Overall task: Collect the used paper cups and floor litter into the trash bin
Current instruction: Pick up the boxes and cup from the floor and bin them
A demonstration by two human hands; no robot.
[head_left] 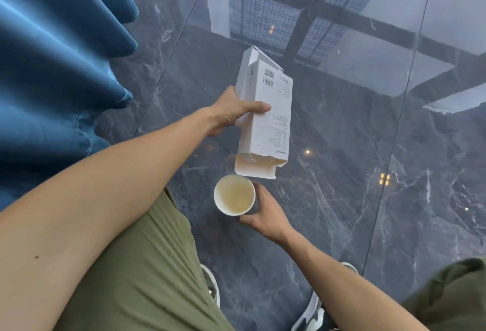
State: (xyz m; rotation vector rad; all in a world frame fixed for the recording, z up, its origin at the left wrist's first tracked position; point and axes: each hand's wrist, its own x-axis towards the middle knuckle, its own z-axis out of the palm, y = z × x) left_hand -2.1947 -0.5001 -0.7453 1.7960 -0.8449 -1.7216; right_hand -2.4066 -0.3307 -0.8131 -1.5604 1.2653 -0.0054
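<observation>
My left hand [232, 109] grips a flattened white cardboard box [268, 120] by its left edge, thumb across the printed face. Both end flaps of the box hang open, and its lower end sits just above a white paper cup [234, 195]. My right hand [264, 213] holds that cup upright from the right side and below. The cup's inside is stained yellowish; whether liquid is in it I cannot tell. No trash bin is in view.
A blue curtain [57, 54] hangs in folds along the left. The floor is glossy dark marble tile [368, 199] with pale veins, reflecting a ceiling grid and lights. My olive trousers and grey shoes [310, 312] show at the bottom.
</observation>
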